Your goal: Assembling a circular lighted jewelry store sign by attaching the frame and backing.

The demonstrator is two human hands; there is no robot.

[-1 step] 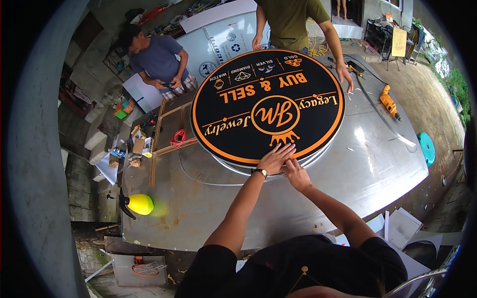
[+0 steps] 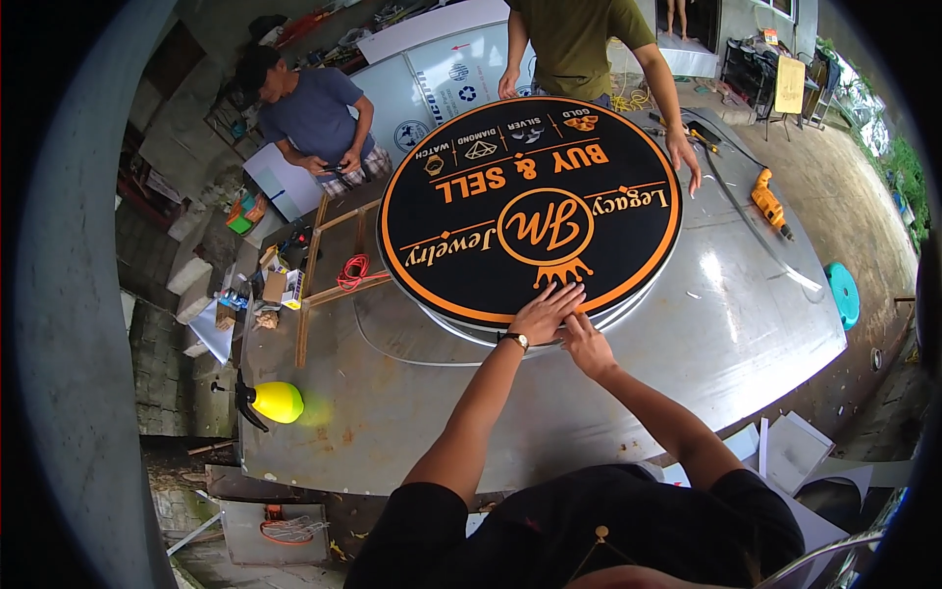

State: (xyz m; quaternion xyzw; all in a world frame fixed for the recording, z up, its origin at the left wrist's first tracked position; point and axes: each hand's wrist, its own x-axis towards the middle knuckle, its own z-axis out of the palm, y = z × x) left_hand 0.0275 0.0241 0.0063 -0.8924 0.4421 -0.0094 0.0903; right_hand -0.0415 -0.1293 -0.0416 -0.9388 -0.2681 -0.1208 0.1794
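A large round black sign [image 2: 461, 231] with an orange border, gold lettering and small icons lies face up, its lettering upside down to me. My left hand [image 2: 551, 309], with a watch on its wrist, rests flat on the sign's near edge, fingers stretched over the black face. Just right of it, my right hand [image 2: 589, 348] is closed at the sign's pale side rim, its fingers curled. What its fingertips hold, if anything, is hidden. Across the sign stands a person in an olive shirt [image 2: 574, 44], one hand [image 2: 684, 162] beside the right rim.
The sign sits on a metal table [image 2: 412, 422]. On the table are a yellow spray bottle [image 2: 279, 402], a coiled red cord [image 2: 353, 272], a wooden frame [image 2: 306, 294] and an orange power drill [image 2: 769, 201]. Another person in a blue-grey shirt [image 2: 319, 113] stands at the far left.
The other person's hand beside the right rim has shifted slightly, its fingers now pointing lower. My hands and the sign look unmoved.
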